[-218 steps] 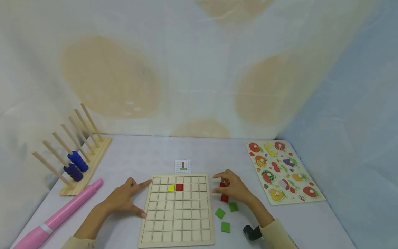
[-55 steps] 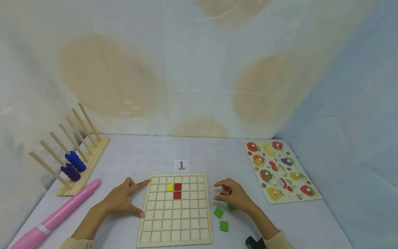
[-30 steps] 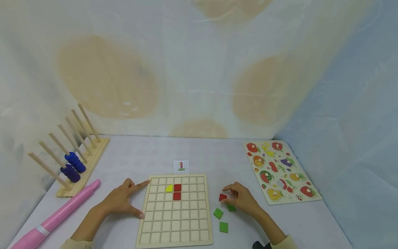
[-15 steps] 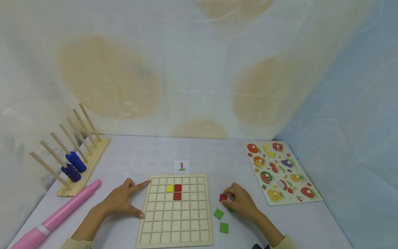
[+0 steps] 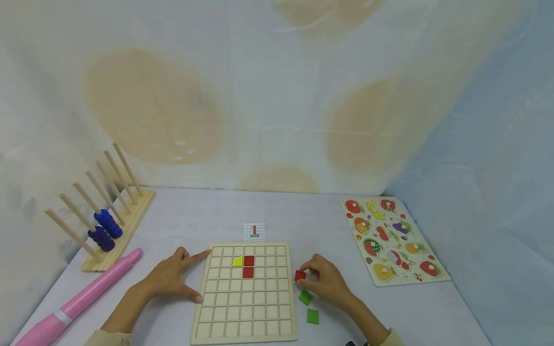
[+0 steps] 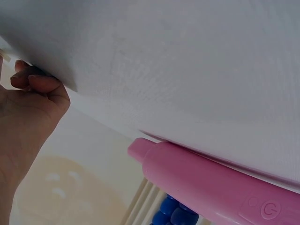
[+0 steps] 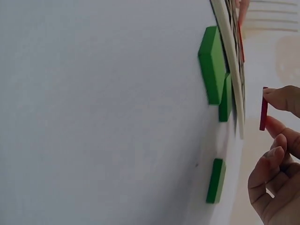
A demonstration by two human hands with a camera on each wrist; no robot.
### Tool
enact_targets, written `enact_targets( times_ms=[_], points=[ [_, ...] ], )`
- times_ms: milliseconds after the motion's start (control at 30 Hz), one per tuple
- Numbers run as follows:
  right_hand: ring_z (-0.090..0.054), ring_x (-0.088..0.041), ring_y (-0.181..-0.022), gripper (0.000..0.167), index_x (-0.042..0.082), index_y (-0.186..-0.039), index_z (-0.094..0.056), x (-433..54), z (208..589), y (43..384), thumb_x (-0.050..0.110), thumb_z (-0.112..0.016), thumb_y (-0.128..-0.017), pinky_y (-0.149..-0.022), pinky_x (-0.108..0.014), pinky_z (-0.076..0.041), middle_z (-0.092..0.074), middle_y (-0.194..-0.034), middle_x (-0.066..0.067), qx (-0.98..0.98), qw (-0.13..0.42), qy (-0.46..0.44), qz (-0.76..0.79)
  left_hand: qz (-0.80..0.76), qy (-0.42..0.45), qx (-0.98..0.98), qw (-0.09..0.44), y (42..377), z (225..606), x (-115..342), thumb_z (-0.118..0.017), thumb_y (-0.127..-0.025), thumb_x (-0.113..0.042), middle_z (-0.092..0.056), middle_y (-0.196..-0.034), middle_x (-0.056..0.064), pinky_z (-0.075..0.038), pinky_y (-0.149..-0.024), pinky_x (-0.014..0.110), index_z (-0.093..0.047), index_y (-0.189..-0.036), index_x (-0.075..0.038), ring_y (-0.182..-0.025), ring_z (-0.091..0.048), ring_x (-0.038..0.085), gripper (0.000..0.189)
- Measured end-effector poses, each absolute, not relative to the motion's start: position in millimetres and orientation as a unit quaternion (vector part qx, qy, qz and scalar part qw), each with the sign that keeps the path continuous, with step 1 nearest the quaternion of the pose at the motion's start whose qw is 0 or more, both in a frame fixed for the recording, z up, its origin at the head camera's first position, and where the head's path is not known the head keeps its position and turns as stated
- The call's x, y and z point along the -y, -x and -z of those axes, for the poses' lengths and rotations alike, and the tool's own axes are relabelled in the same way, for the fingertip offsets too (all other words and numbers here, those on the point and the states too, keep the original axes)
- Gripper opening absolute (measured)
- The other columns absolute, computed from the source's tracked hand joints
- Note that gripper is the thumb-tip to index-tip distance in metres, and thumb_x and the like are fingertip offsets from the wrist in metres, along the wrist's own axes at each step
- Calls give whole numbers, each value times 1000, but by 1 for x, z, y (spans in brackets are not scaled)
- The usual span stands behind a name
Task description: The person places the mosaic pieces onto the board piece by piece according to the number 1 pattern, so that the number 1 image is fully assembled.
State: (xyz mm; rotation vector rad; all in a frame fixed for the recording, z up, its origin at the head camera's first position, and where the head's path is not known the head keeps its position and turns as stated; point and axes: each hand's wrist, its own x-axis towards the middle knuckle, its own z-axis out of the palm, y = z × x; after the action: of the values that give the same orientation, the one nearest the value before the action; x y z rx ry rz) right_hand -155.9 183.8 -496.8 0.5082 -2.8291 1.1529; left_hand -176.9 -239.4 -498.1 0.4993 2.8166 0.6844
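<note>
Between thumb and fingertips my right hand (image 5: 329, 282) pinches a red square tile (image 5: 300, 276), just off the right edge of the wooden grid board (image 5: 248, 340). In the right wrist view the red tile (image 7: 264, 108) appears edge-on, raised above the table. My left hand (image 5: 170, 276) rests at the board's left edge, thumb and index finger stretched apart and the other fingers bent. Set in the grid are a yellow piece (image 5: 237, 261) and two red tiles (image 5: 248, 266). Green tiles (image 5: 312, 316) lie right of the board; one (image 7: 216, 181) is hidden by my right hand in the head view.
A small pattern card (image 5: 254, 231) lies behind the board. On the left stand a peg rack (image 5: 134, 211) with blue and purple beads (image 5: 108, 223) and a pink wand-shaped object (image 5: 93, 293). A fruit puzzle board (image 5: 394, 240) lies on the right.
A second red tile now sits below the first in the grid. My right hand has picked up another red tile and moved left toward the board. The left hand has stayed put.
</note>
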Motion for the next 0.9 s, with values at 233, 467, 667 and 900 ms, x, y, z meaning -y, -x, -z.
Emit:
enact_targets(
  times_ms=[233, 467, 667, 900],
  points=[
    [-43, -7, -69, 21, 13, -93, -74, -170, 490, 156, 15, -86, -76, -60, -19, -39, -52, -78, 0, 892, 17, -194, -408, -228, -166, -954, 100, 177, 499, 240, -86, -51, -69, -36, -100, 4, -31, -63, 28, -43, -151, -30, -74, -39, 16, 116],
    [-45, -12, -69, 22, 11, -95, -74, -152, 485, 158, 15, -85, -77, -60, -19, -38, -54, -80, -7, 874, -4, -215, -436, -229, -168, -954, 99, 176, 497, 240, -86, -51, -69, -36, -100, 4, -32, -63, 28, -43, -151, -30, -73, -39, 16, 115],
    [-44, -9, -69, 22, 13, -94, -74, -136, 484, 159, 16, -86, -76, -60, -19, -37, -53, -79, -4, 868, -12, -228, -441, -222, -172, -955, 94, 176, 497, 240, -85, -51, -70, -37, -101, 4, -32, -63, 27, -43, -151, -30, -73, -39, 16, 115],
    [-44, -8, -70, 19, 14, -94, -74, -119, 485, 159, 17, -85, -78, -62, -19, -39, -54, -79, -1, 865, -25, -235, -442, -220, -172, -955, 95, 177, 499, 239, -85, -51, -70, -36, -101, 3, -32, -64, 27, -43, -151, -31, -74, -39, 16, 115]
  ],
)
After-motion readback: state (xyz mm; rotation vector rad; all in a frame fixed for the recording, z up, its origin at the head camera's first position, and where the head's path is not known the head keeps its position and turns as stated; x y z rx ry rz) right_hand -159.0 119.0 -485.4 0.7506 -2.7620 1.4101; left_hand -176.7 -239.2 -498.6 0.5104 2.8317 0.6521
